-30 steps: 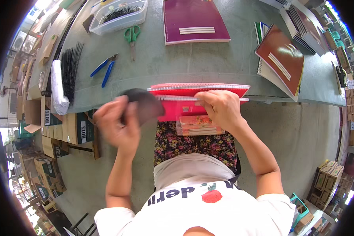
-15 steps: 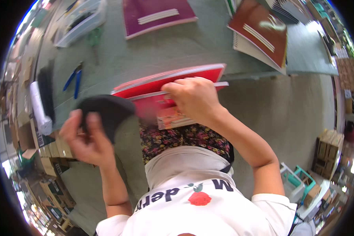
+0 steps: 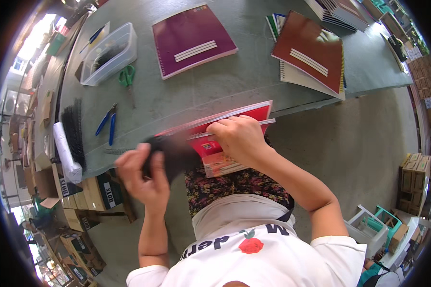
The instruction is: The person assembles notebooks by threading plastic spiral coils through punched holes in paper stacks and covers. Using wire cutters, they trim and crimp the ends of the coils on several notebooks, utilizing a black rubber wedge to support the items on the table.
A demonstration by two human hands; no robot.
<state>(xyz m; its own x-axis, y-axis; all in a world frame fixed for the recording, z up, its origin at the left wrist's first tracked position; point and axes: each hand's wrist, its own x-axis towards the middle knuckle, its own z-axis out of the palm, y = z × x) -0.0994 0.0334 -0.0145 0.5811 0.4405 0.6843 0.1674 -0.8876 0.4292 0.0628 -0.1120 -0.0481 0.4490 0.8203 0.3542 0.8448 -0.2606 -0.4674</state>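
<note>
Beside the grey-green table [image 3: 187,93], the right hand [image 3: 239,136] grips a red notebook [image 3: 261,113], the left hand [image 3: 146,179] holds a blurry black thing [image 3: 176,155], maybe working its edge, and next needs a steady book.

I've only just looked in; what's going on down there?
A person's left hand holds a dark object, too blurred to identify, beside a red notebook. The right hand grips that notebook's upper edge, near the table edge. On the table lie blue-handled pliers, green-handled scissors, a purple notebook and, to the right, a brown notebook.
</note>
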